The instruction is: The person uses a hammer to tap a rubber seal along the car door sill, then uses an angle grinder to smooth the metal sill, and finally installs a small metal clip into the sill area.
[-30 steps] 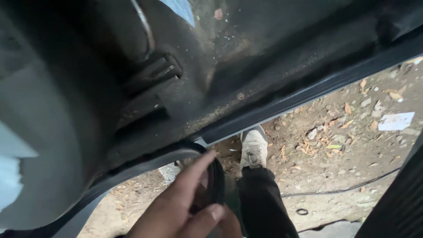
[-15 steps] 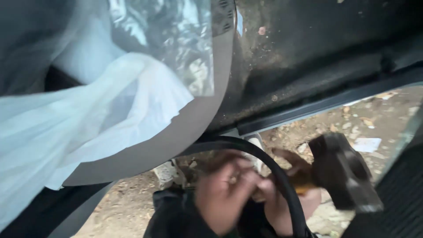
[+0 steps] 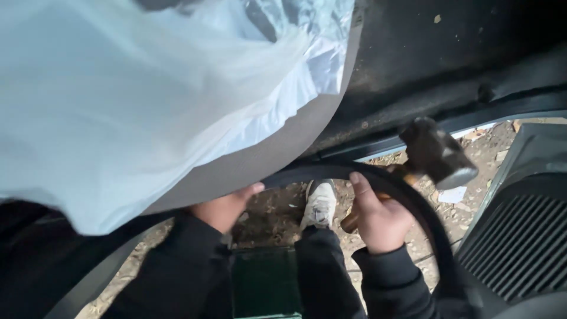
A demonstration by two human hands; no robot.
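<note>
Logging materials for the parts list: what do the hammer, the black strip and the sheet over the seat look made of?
Hammer: dark, dull metal head with a paler worn face; brownish handle in the right hand, probably wood.
Black strip: matte and bent in a smooth curve, so likely rubber.
Sheet: thin translucent plastic film, glossy and wrinkled.

A clear plastic sheet covers a seat at ten o'clock. A pale shoe stands on leaf-strewn dirt at six o'clock. A ribbed black panel sits at four o'clock.
</note>
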